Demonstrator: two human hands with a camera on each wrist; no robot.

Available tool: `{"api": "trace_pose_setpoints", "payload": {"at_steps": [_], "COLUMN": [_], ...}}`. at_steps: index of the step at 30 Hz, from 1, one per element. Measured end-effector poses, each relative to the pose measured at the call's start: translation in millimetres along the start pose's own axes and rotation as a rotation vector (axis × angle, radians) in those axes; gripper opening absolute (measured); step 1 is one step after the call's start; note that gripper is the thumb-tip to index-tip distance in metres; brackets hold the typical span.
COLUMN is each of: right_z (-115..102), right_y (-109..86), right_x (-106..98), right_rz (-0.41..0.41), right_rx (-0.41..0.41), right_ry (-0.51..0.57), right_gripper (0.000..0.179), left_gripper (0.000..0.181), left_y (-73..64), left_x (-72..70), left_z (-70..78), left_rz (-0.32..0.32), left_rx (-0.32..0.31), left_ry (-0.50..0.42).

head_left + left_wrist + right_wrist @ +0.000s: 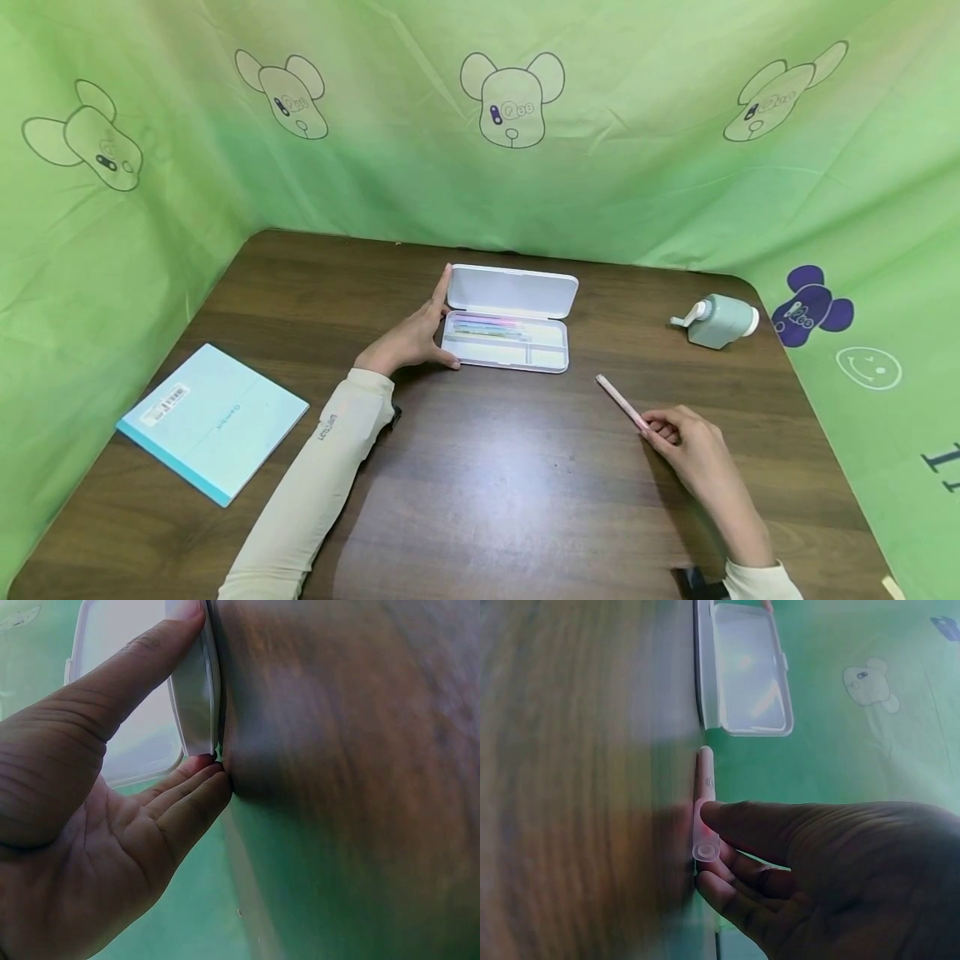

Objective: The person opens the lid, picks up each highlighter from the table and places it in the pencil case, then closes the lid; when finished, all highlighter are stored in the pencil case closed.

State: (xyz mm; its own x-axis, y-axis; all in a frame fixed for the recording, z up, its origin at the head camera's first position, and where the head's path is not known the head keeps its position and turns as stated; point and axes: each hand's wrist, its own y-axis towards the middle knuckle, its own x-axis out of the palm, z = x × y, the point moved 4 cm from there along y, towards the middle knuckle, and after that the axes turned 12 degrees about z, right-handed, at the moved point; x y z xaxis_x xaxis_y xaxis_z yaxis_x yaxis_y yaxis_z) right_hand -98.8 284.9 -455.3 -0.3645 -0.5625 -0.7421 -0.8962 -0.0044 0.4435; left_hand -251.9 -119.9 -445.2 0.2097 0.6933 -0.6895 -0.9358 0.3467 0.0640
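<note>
An open white pencil case [547, 357] lies at the table's far middle, its lid [513, 291] tipped back. Several slim pastel pens [487, 325] lie in its rear compartment. At the case's left end, my left hand [408, 340] has its thumb against the front wall and its other fingers, nearly straight, at the end wall and the lid's side. My right hand [690, 442] pinches a pink pen [621, 402] near one end between thumb and fingers. The pen points toward the case, low over the table, and in the right wrist view the pencil case [754, 671] stands beyond it.
A light blue notebook [217, 421] with a barcode label lies at the left. At the far right is a pale green bottle [723, 321] with white end parts. Green printed cloth [390, 183] hangs behind and beside the brown table [480, 500].
</note>
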Motion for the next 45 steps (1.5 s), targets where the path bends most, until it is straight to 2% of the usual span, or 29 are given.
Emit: {"api": "trace_pose_setpoints", "payload": {"at_steps": [2, 4, 9, 11, 15, 20, 24, 31, 37, 40, 41, 43, 45], "right_z": [0, -1, -4, -8, -20, -39, -53, -81, -104, -110, -111, -109, -103], "right_y": [0.9, 2.7, 16.9, 27.1, 47.9, 72.2, 93.6, 120.7, 132.6, 134.7, 135.0, 134.1, 132.0], "right_x": [1, 2, 6, 10, 25, 55, 80, 111, 127, 132, 132, 130, 125], "right_rz": [0.013, 0.039, 0.132, 0.166, 0.195, 0.147, 0.082, 0.025, -0.032, -0.065, -0.068, -0.051, 0.001], "right_rx": [0.0, 0.0, -0.024, -0.041, -0.049, -0.042, -0.051, -0.137, -0.152, -0.144, -0.14, -0.132, -0.122], "right_ry": [0.005, 0.014, 0.031, 0.042, 0.075, 0.141, 0.215, 0.258, 0.293, 0.261, 0.248, 0.238, 0.242], "right_gripper": [0.016, 0.017, 0.018, 0.017, 0.017, 0.016, 0.017, 0.015, 0.014, 0.017, 0.02, 0.026, 0.028], "left_gripper": [0.157, 0.158, 0.16, 0.159, 0.156, 0.155, 0.155, 0.156, 0.157, 0.158, 0.158, 0.158, 0.158], "left_y": [-1.9, 1.7, 2.6, -1.6, -4.9, -10.1, -10.7, -4.2, -0.8, -0.2, 3.4, 3.0, 2.0], "left_x": [-1.0, 1.9, 1.2, -2.9, -4.5, -3.6, -2.6, 1.8, -0.4, -1.1, 1.4, 1.4, 0.7], "left_z": [1.6, -8.1, -14.6, -7.1, -5.0, -6.8, -6.3, -1.7, 3.2, 2.3, -7.1, -7.9, -8.5], "left_rz": [-0.004, 0.009, 0.013, 0.006, 0.006, 0.007, 0.018, 0.005, 0.007, 0.002, 0.001, -0.001, 0.0], "left_rx": [-0.017, 0.003, 0.012, -0.007, -0.026, -0.047, -0.035, -0.013, -0.022, -0.029, -0.016, -0.017, -0.02], "left_ry": [-0.007, 0.001, 0.014, 0.001, -0.008, 0.001, -0.01, -0.019, -0.024, -0.028, -0.036, -0.035, -0.034]}}
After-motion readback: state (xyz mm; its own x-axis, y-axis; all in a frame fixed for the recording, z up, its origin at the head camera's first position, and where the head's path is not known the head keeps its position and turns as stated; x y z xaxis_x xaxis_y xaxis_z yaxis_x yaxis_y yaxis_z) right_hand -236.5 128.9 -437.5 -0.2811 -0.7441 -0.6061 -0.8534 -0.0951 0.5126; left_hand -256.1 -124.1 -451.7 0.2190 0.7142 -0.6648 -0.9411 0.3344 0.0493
